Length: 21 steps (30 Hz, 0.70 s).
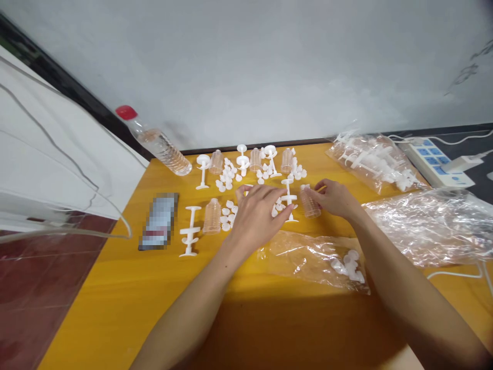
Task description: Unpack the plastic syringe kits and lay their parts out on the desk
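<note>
- Clear bottle (311,206), right of a white stand (288,197); right hand (337,199) grasps it near the top, fingers bent.
- Left hand (259,208) over white caps (277,207); fingertips partly hidden, grip can't be told.

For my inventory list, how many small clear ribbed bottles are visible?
5: three back-row bottles, one bottle front left, one bottle at the right hand; the left hand may hide another.

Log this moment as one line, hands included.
left hand: above white pieces, contact unclear | right hand: touching clear bottle | nearby: plastic bag
</note>
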Available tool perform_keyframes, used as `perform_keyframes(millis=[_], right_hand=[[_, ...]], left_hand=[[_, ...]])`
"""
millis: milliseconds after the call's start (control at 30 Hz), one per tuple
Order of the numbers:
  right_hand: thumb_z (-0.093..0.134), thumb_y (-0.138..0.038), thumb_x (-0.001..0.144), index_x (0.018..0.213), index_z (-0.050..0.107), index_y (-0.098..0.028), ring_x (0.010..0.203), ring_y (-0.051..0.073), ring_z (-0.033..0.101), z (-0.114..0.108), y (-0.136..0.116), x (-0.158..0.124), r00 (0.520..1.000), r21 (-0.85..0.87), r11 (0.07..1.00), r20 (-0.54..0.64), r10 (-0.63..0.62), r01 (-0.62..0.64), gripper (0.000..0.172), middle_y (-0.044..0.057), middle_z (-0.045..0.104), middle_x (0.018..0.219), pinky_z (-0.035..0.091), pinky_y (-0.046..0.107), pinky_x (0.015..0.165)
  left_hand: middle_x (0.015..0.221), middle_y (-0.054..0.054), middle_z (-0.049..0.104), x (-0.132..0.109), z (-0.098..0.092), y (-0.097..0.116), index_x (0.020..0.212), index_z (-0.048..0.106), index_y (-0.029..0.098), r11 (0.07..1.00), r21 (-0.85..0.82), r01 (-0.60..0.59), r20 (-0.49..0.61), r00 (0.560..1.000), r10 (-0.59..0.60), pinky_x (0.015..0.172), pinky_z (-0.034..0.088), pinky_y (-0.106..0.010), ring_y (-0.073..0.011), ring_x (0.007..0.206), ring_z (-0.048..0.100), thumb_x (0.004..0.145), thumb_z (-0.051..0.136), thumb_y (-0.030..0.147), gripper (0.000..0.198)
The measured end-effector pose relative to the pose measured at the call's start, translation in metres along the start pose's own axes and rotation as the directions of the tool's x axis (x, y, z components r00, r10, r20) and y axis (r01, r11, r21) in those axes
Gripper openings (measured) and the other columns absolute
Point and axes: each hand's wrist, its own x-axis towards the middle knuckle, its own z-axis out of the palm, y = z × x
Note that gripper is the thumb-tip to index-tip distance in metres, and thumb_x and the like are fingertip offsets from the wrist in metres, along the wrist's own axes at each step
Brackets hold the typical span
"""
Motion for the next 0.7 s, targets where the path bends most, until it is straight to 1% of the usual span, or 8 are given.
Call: perform_keyframes(millis=[100, 167, 267, 367, 467, 533, 600, 700], right_hand=[[0.06, -0.068, 0.088, 0.098, 0.066, -0.019, 0.076, 0.02, 0.068, -0.003, 0.001, -0.002, 1.0, -0.017, 1.0, 0.012, 0.006, -0.006, 0.051, 0.009, 0.076, 0.087, 0.044, 0.027, 0.067], [0.061, -0.071, 0.086, 0.097, 0.068, -0.018, 0.076, 0.02, 0.068, -0.004, 0.003, -0.003, 0.999, -0.022, 1.0, 0.033, 0.007, -0.007, 0.054, 0.009, 0.076, 0.086, 0.044, 0.027, 0.067], [0.066, -0.072, 0.081, 0.096, 0.071, -0.018, 0.075, 0.02, 0.068, -0.004, 0.005, -0.004, 0.997, -0.033, 0.999, 0.08, 0.003, 0.0, 0.057, 0.006, 0.074, 0.079, 0.044, 0.027, 0.066], [0.065, -0.071, 0.082, 0.092, 0.072, -0.018, 0.072, 0.02, 0.068, -0.001, 0.002, -0.004, 0.995, -0.04, 0.999, 0.103, -0.015, 0.019, 0.054, 0.004, 0.072, 0.073, 0.043, 0.027, 0.064], [0.062, -0.071, 0.084, 0.089, 0.073, -0.018, 0.07, 0.019, 0.067, 0.0, -0.002, -0.005, 0.993, -0.035, 0.998, 0.108, -0.044, 0.048, 0.055, 0.004, 0.072, 0.072, 0.042, 0.028, 0.063], [0.06, -0.075, 0.084, 0.089, 0.074, -0.018, 0.07, 0.019, 0.066, -0.001, -0.002, -0.005, 0.992, -0.029, 0.998, 0.111, -0.06, 0.064, 0.059, 0.005, 0.072, 0.074, 0.042, 0.027, 0.061], [0.06, -0.078, 0.082, 0.088, 0.074, -0.018, 0.068, 0.019, 0.066, -0.002, 0.001, -0.005, 0.992, -0.018, 0.997, 0.106, -0.074, 0.076, 0.062, 0.005, 0.071, 0.073, 0.041, 0.027, 0.059], [0.065, -0.079, 0.078, 0.086, 0.074, -0.018, 0.065, 0.019, 0.064, -0.002, 0.007, -0.005, 0.992, 0.025, 0.995, 0.085, -0.093, 0.092, 0.062, 0.004, 0.069, 0.068, 0.041, 0.026, 0.058]], left_hand=[[0.115, -0.002, 0.079, -0.009, -0.01, 0.002, 0.113, 0.072, 0.027, 1.0, -0.024, 0.002, -0.033, 0.999, -0.003, 0.111, 0.033, -0.052, -0.0241, 0.109, 0.071, 0.096, 0.072, 0.034, 0.019], [0.115, -0.002, 0.079, -0.015, -0.018, 0.003, 0.113, 0.072, 0.027, 0.999, -0.037, 0.002, -0.046, 0.999, -0.004, 0.11, 0.035, -0.051, -0.0239, 0.108, 0.072, 0.095, 0.072, 0.034, 0.019], [0.116, -0.002, 0.08, -0.025, -0.026, 0.003, 0.113, 0.073, 0.028, 0.999, -0.051, 0.009, -0.039, 0.999, -0.011, 0.107, 0.038, -0.049, -0.024, 0.106, 0.073, 0.095, 0.071, 0.034, 0.019], [0.116, -0.003, 0.08, -0.033, -0.028, 0.002, 0.112, 0.073, 0.028, 0.997, -0.071, 0.043, -0.013, 0.999, -0.044, 0.106, 0.04, -0.049, -0.0243, 0.106, 0.073, 0.096, 0.069, 0.033, 0.017], [0.114, -0.003, 0.08, -0.035, -0.02, -0.003, 0.111, 0.073, 0.028, 0.993, -0.092, 0.077, 0.028, 0.997, -0.074, 0.107, 0.039, -0.049, -0.0243, 0.105, 0.073, 0.096, 0.069, 0.034, 0.017], [0.114, -0.002, 0.08, -0.03, -0.01, -0.007, 0.11, 0.074, 0.028, 0.992, -0.094, 0.088, 0.051, 0.995, -0.083, 0.108, 0.037, -0.05, -0.0237, 0.105, 0.073, 0.096, 0.07, 0.035, 0.017], [0.112, -0.001, 0.081, -0.021, 0.002, -0.01, 0.109, 0.074, 0.027, 0.994, -0.079, 0.076, 0.069, 0.995, -0.071, 0.108, 0.036, -0.049, -0.0231, 0.105, 0.072, 0.096, 0.071, 0.034, 0.015], [0.107, -0.003, 0.081, -0.001, 0.019, -0.013, 0.107, 0.075, 0.025, 1.0, 0.006, 0.023, 0.115, 0.993, -0.023, 0.107, 0.034, -0.049, -0.0247, 0.106, 0.07, 0.097, 0.068, 0.026, 0.013]])
